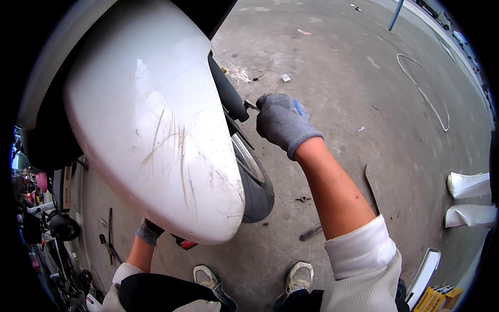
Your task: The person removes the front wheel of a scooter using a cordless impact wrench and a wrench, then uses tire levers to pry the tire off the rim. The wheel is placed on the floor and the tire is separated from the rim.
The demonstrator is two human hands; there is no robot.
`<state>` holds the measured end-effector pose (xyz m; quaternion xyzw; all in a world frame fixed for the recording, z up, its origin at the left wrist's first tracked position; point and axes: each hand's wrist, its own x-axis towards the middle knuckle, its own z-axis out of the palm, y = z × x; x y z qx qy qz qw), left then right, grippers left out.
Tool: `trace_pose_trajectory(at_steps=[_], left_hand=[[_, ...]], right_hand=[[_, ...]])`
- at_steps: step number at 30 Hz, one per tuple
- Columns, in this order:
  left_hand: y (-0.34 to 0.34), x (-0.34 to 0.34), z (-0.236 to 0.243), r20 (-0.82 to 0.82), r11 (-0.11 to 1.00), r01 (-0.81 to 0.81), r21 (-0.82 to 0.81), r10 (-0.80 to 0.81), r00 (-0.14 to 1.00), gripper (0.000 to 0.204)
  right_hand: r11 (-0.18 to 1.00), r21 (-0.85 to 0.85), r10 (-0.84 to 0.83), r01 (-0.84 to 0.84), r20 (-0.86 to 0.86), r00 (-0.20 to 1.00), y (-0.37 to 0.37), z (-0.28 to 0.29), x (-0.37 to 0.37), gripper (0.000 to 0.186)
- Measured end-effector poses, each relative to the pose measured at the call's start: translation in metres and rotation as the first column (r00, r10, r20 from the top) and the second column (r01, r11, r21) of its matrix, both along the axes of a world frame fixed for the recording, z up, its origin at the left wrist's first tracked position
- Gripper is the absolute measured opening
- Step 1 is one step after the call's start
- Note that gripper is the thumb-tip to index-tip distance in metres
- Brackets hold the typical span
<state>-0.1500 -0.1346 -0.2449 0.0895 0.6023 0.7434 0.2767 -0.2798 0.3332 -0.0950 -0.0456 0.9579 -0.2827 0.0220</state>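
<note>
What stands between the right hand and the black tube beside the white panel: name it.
Only the metal tool gripped by the right hand lies between that hand and the black tube, near the tube's lower end; whether tool and tube touch is hard to tell. Nothing else visible is in the way.

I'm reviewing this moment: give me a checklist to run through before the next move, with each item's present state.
1. Right hand gloved and closed on the metal tool: ok.
2. Tool properly seated at the lower end of the black tube: cannot tell; the contact is too small to judge.
3. Left hand gripping firmly: cannot tell; its fingers are hidden by the scratched white panel.
4. Both shoes on the floor: ok, set apart.
5. Floor ahead of the shoes free of loose things: not ok; a dark bar lies there.
</note>
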Motion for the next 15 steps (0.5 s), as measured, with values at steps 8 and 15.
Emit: trace_pose_trajectory(at_steps=[8, 15], left_hand=[[0.030, 0.011, 0.017, 0.373, 0.915, -0.401, 0.028, 0.363, 0.854, 0.043], [0.058, 0.005, 0.030, 0.510, 0.859, -0.442, 0.260, 0.267, 0.818, 0.025]], right_hand=[[0.984, -0.176, 0.073, -0.030, 0.241, 0.968, -0.019, 0.010, -0.015, 0.032], [0.853, -0.475, -0.041, 0.218, 0.355, 0.934, -0.008, -0.019, 0.004, 0.038]])
